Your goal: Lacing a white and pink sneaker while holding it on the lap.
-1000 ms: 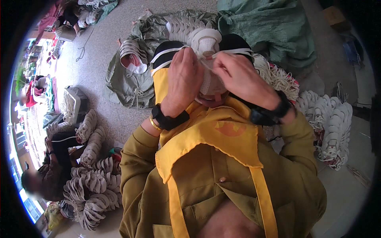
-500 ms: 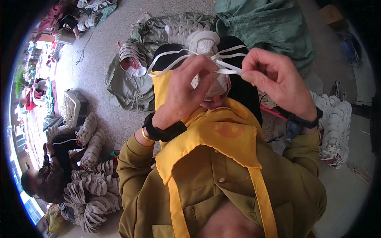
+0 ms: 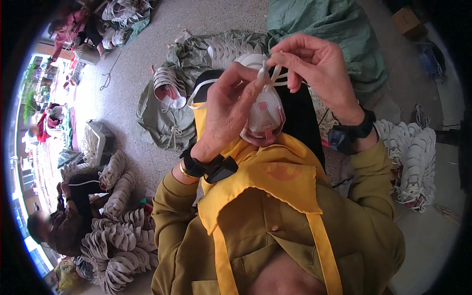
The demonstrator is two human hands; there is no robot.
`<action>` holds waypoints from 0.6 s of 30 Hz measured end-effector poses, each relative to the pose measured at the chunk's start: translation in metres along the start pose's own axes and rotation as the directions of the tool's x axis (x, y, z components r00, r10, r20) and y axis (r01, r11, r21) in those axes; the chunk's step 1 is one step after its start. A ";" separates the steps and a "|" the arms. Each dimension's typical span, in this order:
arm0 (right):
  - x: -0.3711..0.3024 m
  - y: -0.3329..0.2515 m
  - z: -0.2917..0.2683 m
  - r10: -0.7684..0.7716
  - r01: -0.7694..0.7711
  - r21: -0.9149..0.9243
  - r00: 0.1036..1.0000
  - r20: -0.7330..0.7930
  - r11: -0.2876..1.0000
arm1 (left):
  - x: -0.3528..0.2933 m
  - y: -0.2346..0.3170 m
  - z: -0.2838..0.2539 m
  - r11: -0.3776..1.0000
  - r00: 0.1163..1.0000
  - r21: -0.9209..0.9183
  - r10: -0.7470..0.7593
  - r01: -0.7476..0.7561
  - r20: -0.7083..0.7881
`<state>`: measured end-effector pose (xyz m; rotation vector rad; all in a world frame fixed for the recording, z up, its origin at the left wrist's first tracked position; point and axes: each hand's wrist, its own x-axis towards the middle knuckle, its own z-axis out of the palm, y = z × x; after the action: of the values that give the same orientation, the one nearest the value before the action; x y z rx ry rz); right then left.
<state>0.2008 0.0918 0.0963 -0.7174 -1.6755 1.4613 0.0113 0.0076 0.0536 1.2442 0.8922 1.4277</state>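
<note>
A white mesh sneaker (image 3: 263, 118) with pink patches lies across my lap, its heel end nearest me. Above its tongue, my left hand (image 3: 228, 103) is closed in a pinch on the white shoelace (image 3: 277, 77). My right hand (image 3: 317, 71) pinches the lace between thumb and forefinger, slightly higher and close to the left fingertips. One loose stretch of lace curves out left of my left hand. Part of the lacing is hidden behind my fingers. A yellow apron (image 3: 260, 182) covers my front beneath the shoe.
Rows of nested white shoes (image 3: 236, 51) lie on a grey-green cloth (image 3: 160, 123) ahead. A green sack (image 3: 329, 44) is at the far right; more shoe stacks (image 3: 413, 162) stand at right. A co-worker (image 3: 64, 221) sits at left beside shoe piles (image 3: 120, 246) and a bin (image 3: 101, 140).
My right hand has moved up and left toward my left hand, drawing its lace with it. The lace, earlier stretched sideways, is now bunched upright between the fingertips. My left hand shifted slightly.
</note>
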 end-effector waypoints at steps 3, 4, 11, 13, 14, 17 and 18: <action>0.005 -0.002 0.003 -0.036 0.037 -0.045 0.999 0.011 0.998 | 0.006 -0.002 0.006 0.998 0.996 -0.032 0.054 -0.057 -0.071; 0.006 -0.002 0.005 -0.045 0.046 -0.059 0.999 0.017 0.997 | 0.008 -0.002 0.006 0.998 0.997 -0.040 0.036 -0.039 -0.067; 0.009 0.007 0.009 0.000 -0.001 -0.009 1.000 -0.024 1.000 | 0.013 -0.009 -0.005 0.952 0.984 -0.249 -0.178 0.176 0.012; 0.006 0.007 0.009 0.040 -0.038 0.035 0.998 -0.047 0.999 | 0.014 -0.008 -0.003 0.919 0.984 -0.355 -0.176 0.171 0.016; 0.004 0.010 0.009 0.032 -0.030 0.025 0.998 -0.046 0.999 | 0.014 -0.008 -0.003 0.899 0.984 -0.406 -0.175 0.167 0.018; -0.001 0.020 0.008 0.015 -0.015 -0.007 0.999 -0.035 1.000 | 0.016 -0.011 -0.004 0.848 0.978 -0.491 -0.203 0.199 0.046; -0.002 0.022 0.008 0.016 -0.016 -0.017 1.000 -0.019 1.000 | 0.017 -0.012 -0.005 0.837 0.977 -0.507 -0.204 0.204 0.057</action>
<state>0.1934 0.0894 0.0742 -0.7530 -1.6732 1.4492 0.0092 0.0269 0.0448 0.7224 0.5657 1.3703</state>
